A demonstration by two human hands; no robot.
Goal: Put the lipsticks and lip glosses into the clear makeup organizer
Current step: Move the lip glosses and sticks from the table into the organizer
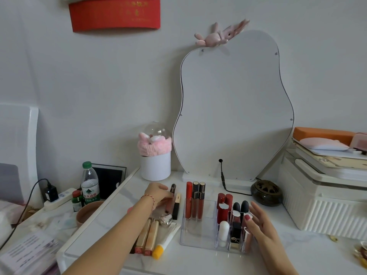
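The white desk carries everything, with a wavy-edged mirror leaning on the wall well behind both hands. The clear organizer sits just left of the right hand, whose straight, relaxed fingers rest against its right wall, grip apart and holding nothing. Inside it, three tall lip glosses stand in the back left compartment, far from that hand; red lipsticks and dark-capped ones fill the slots next to the fingertips, with a white tube in front of them.

The left hand lies left of the organizer, its grip clamped on a pinkish lip gloss whose dark cap pokes out beyond the fingers. Touching that hand's right side lies a black-and-gold lipstick. Nearer the person, below the wrist, lie two gold lipsticks, a yellow-capped tube and a small silver heart.
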